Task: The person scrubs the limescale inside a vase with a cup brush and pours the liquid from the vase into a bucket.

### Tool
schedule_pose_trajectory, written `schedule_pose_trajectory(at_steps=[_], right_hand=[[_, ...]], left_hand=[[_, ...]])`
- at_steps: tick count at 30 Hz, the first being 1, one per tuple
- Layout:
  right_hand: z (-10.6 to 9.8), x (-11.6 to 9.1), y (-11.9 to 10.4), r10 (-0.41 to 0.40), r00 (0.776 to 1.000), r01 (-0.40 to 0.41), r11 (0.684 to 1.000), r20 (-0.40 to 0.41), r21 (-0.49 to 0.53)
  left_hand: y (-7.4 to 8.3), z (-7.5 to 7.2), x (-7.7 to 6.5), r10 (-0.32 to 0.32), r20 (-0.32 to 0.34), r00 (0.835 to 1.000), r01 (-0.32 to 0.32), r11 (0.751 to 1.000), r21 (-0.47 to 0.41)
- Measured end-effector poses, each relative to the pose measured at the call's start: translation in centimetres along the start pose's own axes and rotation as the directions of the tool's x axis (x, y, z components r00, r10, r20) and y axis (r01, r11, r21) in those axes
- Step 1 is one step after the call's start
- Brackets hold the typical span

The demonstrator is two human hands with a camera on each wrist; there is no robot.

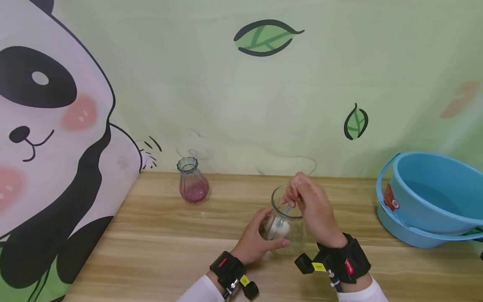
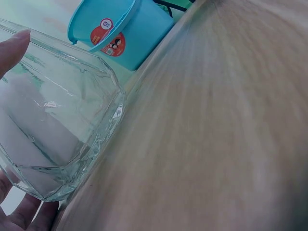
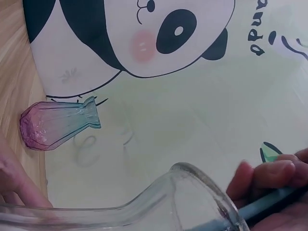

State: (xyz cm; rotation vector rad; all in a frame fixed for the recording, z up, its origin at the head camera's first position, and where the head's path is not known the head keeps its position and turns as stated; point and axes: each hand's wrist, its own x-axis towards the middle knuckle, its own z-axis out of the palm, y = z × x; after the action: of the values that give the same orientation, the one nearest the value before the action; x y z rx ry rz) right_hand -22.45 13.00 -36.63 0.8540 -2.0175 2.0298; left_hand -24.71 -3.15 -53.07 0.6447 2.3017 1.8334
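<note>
Brush point(image 1: 280, 228) inside glass jar point(image 1: 295, 233), right hand point(image 1: 313, 207) clasped on handle point(image 1: 288, 209), left hand point(image 1: 253, 241) curled around jar

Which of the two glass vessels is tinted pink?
The faceted vase standing untouched: its lower part is pink, whereas the jar held by the left hand is clear.

Pale green wall point(image 1: 188, 84) filled whole backdrop, faint creases and all! Big printed panda point(image 1: 56, 138) dominated left side, cheeks pink, mouth curled in smile. Larger leaf point(image 1: 264, 38) floated high, smaller leaf point(image 1: 356, 123) sat lower right, blurry orange patch point(image 1: 460, 100) beyond. Dark lettering point(image 3: 258, 29) ran sideways in right wrist view. Below, light wooden table point(image 1: 158, 243), grain streaking sideways, met wall; soft light paled wall's middle.
</note>
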Motion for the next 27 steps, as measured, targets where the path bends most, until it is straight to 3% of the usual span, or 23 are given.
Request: schedule_pose_trajectory(at_steps=[4, 8, 14, 18, 21, 27], right_hand=[[-0.1, -0.1, -0.1, -0.037, 0.997, 0.042, 0.996, -0.064, 0.079], [-0.1, -0.2, -0.6, -0.131, 0.981, 0.148, 0.983, -0.145, 0.111], [-0.6, -0.3, -2.0, -0.303, 0.924, 0.354, 0.909, -0.232, 0.222], [-0.8, -0.4, -2.5, -0.355, 0.902, 0.413, 0.874, -0.245, 0.257], [-0.5, -0.3, -2.4, -0.360, 0.904, 0.412, 0.877, -0.232, 0.247], [0.0, 0.0, -1.0, -0.299, 0.936, 0.328, 0.931, -0.185, 0.159]], left_hand=[[-0.1, 0.0, -0.2, -0.012, -0.006, 1.000, 0.012, 1.000, 0.002], [-0.2, 0.1, -0.1, 0.002, -0.015, 1.000, -0.002, 1.000, 0.015], [-0.3, 0.2, -0.1, 0.012, -0.018, 1.000, -0.012, 1.000, 0.017], [-0.2, 0.2, -0.1, 0.017, -0.011, 1.000, -0.017, 1.000, 0.015], [-0.2, 0.1, 0.0, 0.017, -0.013, 1.000, -0.017, 1.000, 0.018], [1.3, 0.0, -0.4, 0.028, -0.018, 0.999, -0.028, 1.000, 0.008]])
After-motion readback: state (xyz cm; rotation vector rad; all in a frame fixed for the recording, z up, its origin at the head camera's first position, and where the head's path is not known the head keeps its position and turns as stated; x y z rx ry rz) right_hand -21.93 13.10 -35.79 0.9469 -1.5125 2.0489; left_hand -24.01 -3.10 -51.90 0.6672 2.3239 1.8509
